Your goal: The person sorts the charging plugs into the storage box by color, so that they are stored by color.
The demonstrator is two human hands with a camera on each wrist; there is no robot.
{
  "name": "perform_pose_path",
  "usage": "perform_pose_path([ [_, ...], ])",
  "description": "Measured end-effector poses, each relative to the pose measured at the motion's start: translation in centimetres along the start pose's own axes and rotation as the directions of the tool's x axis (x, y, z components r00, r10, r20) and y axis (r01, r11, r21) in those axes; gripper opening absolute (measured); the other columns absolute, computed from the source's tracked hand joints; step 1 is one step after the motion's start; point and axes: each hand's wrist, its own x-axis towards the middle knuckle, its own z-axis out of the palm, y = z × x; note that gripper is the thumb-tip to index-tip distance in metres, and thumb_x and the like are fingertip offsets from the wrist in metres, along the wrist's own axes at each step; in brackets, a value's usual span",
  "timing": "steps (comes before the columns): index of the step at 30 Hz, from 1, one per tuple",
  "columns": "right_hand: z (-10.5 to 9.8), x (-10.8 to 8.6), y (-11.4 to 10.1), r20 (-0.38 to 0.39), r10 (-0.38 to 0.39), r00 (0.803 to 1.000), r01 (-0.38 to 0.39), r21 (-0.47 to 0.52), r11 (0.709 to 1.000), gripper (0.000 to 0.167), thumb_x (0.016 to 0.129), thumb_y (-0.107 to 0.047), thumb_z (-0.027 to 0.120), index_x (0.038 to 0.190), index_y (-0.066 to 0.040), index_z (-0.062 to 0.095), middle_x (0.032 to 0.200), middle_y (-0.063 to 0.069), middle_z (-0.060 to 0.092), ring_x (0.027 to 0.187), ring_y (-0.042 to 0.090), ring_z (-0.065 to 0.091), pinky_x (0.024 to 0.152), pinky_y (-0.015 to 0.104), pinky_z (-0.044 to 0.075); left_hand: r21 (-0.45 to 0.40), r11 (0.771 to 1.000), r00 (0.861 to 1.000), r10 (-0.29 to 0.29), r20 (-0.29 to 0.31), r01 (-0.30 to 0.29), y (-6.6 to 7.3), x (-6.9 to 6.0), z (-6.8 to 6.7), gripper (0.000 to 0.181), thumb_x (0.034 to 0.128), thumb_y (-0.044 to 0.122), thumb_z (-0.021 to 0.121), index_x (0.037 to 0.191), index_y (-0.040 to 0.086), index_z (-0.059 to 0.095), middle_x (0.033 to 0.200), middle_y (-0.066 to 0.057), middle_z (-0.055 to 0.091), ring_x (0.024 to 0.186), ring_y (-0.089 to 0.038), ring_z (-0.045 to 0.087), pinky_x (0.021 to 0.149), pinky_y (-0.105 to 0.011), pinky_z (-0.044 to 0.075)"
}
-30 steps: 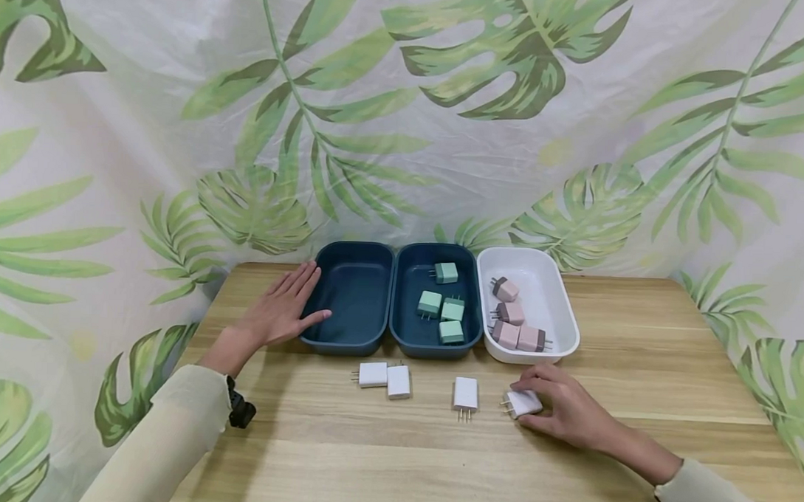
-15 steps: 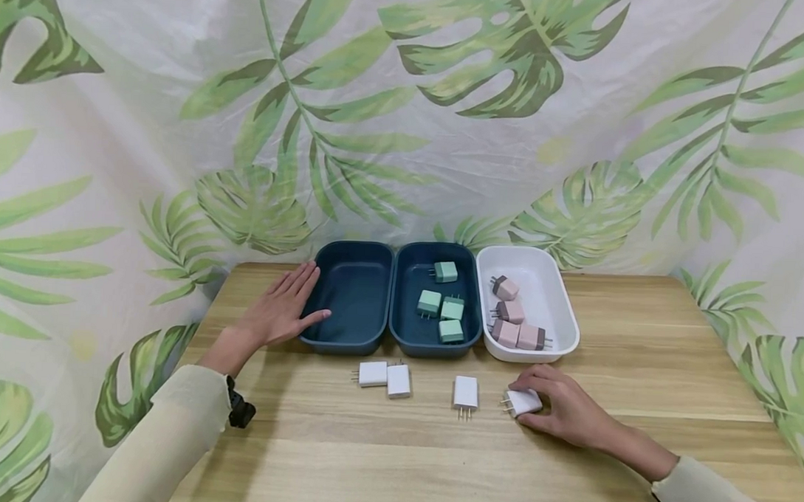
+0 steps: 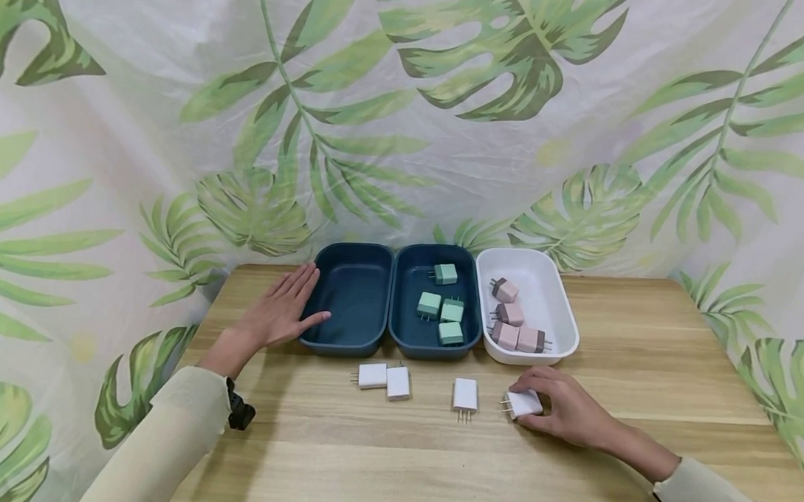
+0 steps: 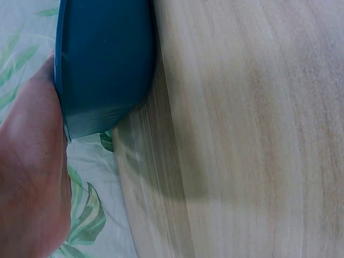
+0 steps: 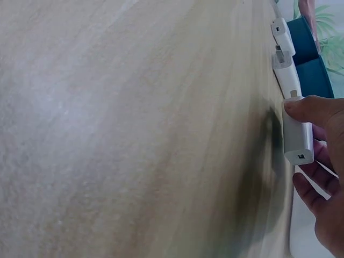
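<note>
My right hand [image 3: 563,406] pinches a white charger plug [image 3: 524,404] between thumb and fingers, low over the table in front of the white tray; its prongs point left. In the right wrist view the thumb lies across one end of that plug [image 5: 297,131], and a small port shows at the other end. My left hand [image 3: 282,306] rests with straight fingers on the left rim of the left dark blue tray [image 3: 345,347], its thumb over the near side. Another white charger plug [image 3: 466,395] lies left of my right hand, prongs toward me.
Two more white plugs [image 3: 372,375] lie close together before the blue trays. The middle dark blue tray [image 3: 402,340] holds several green plugs [image 3: 452,309]. Several pink plugs [image 3: 509,312] lie in the white tray [image 3: 560,286]. A leaf-patterned cloth [image 3: 406,133] hangs behind the wooden table [image 3: 395,457].
</note>
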Motion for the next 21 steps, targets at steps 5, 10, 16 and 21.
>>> perform_pose_path([
  [5,-0.3,0.4,-0.4,0.004,-0.004,1.000,0.004,-0.005,1.000,0.040,0.075,-0.015,0.097,0.110,-0.016,0.079,0.110,-0.006,0.073,0.099,0.010,0.067,0.081,0.030,0.059,0.002,1.000,1.000,0.003,0.006,-0.003,-0.1,0.1,0.0,0.096,0.1075,0.064,0.044,0.169,0.000,0.009,0.177,-0.021,0.006,0.164,-0.038,0.005,0.131,-0.057,0.008],
  [10,-0.7,0.9,-1.1,0.003,-0.038,0.999,0.038,-0.015,0.999,0.041,0.074,-0.016,0.097,0.110,-0.017,0.079,0.110,-0.007,0.073,0.099,0.010,0.067,0.082,0.031,0.060,0.005,1.000,1.000,0.005,0.006,-0.005,0.0,0.1,0.1,0.096,0.1074,0.065,0.044,0.169,0.000,0.010,0.177,-0.021,0.007,0.164,-0.039,0.005,0.131,-0.058,0.009],
  [16,-1.5,2.3,-2.1,-0.010,-0.089,0.996,0.089,-0.035,0.995,0.041,0.073,-0.017,0.098,0.111,-0.015,0.080,0.111,-0.006,0.075,0.100,0.012,0.069,0.083,0.033,0.061,0.014,1.000,1.000,0.004,0.005,-0.004,-0.1,0.1,0.1,0.096,0.1072,0.066,0.043,0.169,0.000,0.012,0.177,-0.021,0.007,0.164,-0.038,0.004,0.131,-0.058,0.009],
  [21,-2.0,3.7,-2.6,-0.012,-0.129,0.992,0.128,-0.027,0.991,0.041,0.074,-0.017,0.097,0.111,-0.014,0.080,0.109,-0.005,0.074,0.098,0.010,0.068,0.081,0.032,0.061,0.028,1.000,1.000,0.008,0.000,-0.008,-0.2,0.1,0.2,0.096,0.1071,0.066,0.044,0.169,-0.001,0.014,0.177,-0.021,0.008,0.164,-0.039,0.006,0.131,-0.057,0.010],
])
